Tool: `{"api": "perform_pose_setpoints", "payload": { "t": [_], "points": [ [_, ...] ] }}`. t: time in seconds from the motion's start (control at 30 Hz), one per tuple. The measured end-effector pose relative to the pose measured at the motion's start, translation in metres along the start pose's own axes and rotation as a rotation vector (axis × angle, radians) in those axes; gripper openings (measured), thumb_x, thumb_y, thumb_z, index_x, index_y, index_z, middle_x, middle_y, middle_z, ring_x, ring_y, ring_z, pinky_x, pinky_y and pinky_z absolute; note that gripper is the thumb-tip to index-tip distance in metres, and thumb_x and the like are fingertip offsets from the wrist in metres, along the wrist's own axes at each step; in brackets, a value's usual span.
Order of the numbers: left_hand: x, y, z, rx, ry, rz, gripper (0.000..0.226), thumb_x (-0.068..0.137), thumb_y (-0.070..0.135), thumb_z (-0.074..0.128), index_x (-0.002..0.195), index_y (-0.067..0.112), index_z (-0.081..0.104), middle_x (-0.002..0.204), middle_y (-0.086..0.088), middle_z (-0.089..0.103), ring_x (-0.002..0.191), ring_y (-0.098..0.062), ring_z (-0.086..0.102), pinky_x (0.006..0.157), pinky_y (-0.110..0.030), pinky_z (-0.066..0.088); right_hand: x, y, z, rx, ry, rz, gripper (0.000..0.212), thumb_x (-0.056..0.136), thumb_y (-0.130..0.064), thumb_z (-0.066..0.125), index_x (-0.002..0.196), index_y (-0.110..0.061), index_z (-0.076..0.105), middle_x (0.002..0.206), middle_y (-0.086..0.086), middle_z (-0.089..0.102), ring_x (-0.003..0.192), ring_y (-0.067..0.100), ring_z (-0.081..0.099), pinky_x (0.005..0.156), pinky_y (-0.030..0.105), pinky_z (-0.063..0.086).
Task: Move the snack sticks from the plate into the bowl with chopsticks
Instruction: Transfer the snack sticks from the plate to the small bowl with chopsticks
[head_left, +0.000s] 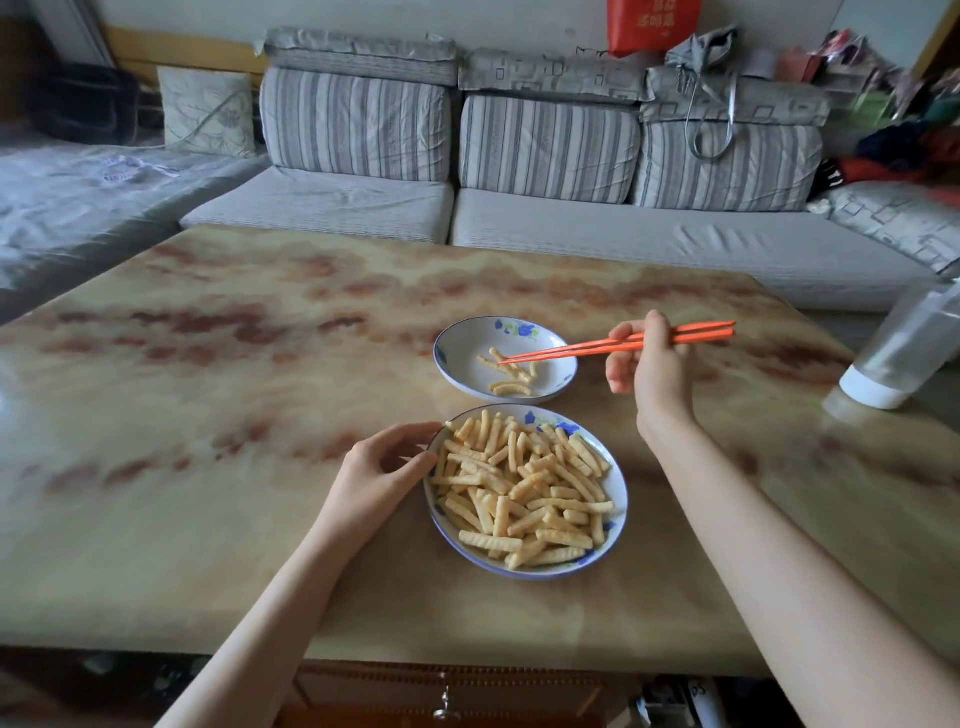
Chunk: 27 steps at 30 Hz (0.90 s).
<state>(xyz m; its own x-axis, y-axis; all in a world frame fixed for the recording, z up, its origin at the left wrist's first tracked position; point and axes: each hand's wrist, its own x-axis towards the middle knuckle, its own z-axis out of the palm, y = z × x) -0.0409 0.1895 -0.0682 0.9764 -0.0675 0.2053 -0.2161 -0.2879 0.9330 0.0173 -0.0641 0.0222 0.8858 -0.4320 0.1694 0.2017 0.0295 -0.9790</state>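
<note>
Most of the sticks lay heaped on the plate, which sat on the table just in front of the bowl. A few more lay in the bowl. The right hand gripped the orange chopsticks near their middle, fingers curled round them. Their tips were close together, down among the sticks in the bowl. Whether they pinched one or only touched it was hard to tell. The left hand held the plate's left rim, with thumb and curled fingers on its edge. A clear bottle stood at the table's right edge.
</note>
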Motion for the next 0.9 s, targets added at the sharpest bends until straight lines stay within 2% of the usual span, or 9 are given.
{"api": "perform_pose_setpoints", "payload": {
  "t": [0.13, 0.23, 0.37, 0.5, 0.6, 0.73, 0.9],
  "points": [
    [0.0, 0.001, 0.0, -0.005, -0.002, -0.005, 0.044, 0.067, 0.041, 0.057, 0.107, 0.03, 0.072, 0.101, 0.014, 0.074, 0.097, -0.011, 0.068, 0.091, -0.026, 0.053, -0.001, 0.007, -0.001, -0.004, -0.011, 0.016, 0.043, 0.101, -0.025, 0.032, 0.069, -0.009, 0.055, 0.037, 0.0, 0.049, 0.031, 0.014, 0.04, 0.036, 0.019, 0.031],
    [0.0, 0.0, 0.0, 0.008, -0.001, 0.001, 0.035, 0.073, 0.031, 0.06, 0.106, 0.029, 0.072, 0.1, 0.013, 0.074, 0.096, -0.011, 0.068, 0.091, -0.027, 0.053, -0.008, 0.003, -0.008, -0.001, -0.038, 0.008, 0.042, 0.101, -0.025, 0.032, 0.068, -0.009, 0.055, 0.037, 0.001, 0.048, 0.031, 0.015, 0.038, 0.037, 0.018, 0.028],
    [0.0, 0.0, -0.001, 0.011, -0.008, 0.008, 0.042, 0.067, 0.041, 0.057, 0.106, 0.031, 0.072, 0.099, 0.013, 0.074, 0.096, -0.011, 0.069, 0.09, -0.027, 0.053, -0.023, -0.006, -0.019, 0.008, -0.16, 0.005, 0.044, 0.101, -0.025, 0.033, 0.068, -0.007, 0.055, 0.037, 0.004, 0.046, 0.031, 0.018, 0.035, 0.036, 0.018, 0.025],
    [0.0, 0.0, -0.001, 0.016, -0.004, 0.008, 0.039, 0.07, 0.037, 0.058, 0.106, 0.031, 0.072, 0.1, 0.015, 0.074, 0.096, -0.01, 0.069, 0.091, -0.026, 0.053, -0.038, -0.014, -0.021, -0.024, -0.274, -0.021, 0.047, 0.103, -0.022, 0.031, 0.067, -0.005, 0.056, 0.036, 0.005, 0.045, 0.03, 0.016, 0.035, 0.034, 0.02, 0.026],
    [0.0, -0.001, 0.0, 0.014, -0.001, 0.001, 0.033, 0.075, 0.027, 0.06, 0.106, 0.029, 0.073, 0.1, 0.013, 0.074, 0.097, -0.011, 0.069, 0.093, -0.032, 0.053, -0.04, -0.019, -0.019, -0.063, -0.309, -0.061, 0.048, 0.104, -0.023, 0.03, 0.067, -0.006, 0.057, 0.036, 0.006, 0.045, 0.03, 0.017, 0.033, 0.034, 0.021, 0.026],
    [0.0, -0.001, 0.0, 0.011, 0.001, -0.003, 0.037, 0.07, 0.037, 0.058, 0.104, 0.032, 0.072, 0.1, 0.014, 0.074, 0.097, -0.011, 0.069, 0.094, -0.036, 0.053, -0.037, -0.019, -0.015, -0.122, -0.344, -0.073, 0.051, 0.104, -0.024, 0.03, 0.065, -0.009, 0.059, 0.037, 0.008, 0.043, 0.033, 0.02, 0.029, 0.036, 0.022, 0.025],
    [0.0, 0.0, 0.0, 0.013, 0.001, -0.004, 0.035, 0.072, 0.034, 0.059, 0.104, 0.031, 0.073, 0.1, 0.014, 0.074, 0.097, -0.012, 0.069, 0.094, -0.037, 0.053, -0.036, -0.011, -0.011, -0.123, -0.35, -0.066, 0.049, 0.104, -0.025, 0.031, 0.067, -0.008, 0.058, 0.038, 0.006, 0.043, 0.033, 0.02, 0.031, 0.036, 0.022, 0.025]
  ]
}}
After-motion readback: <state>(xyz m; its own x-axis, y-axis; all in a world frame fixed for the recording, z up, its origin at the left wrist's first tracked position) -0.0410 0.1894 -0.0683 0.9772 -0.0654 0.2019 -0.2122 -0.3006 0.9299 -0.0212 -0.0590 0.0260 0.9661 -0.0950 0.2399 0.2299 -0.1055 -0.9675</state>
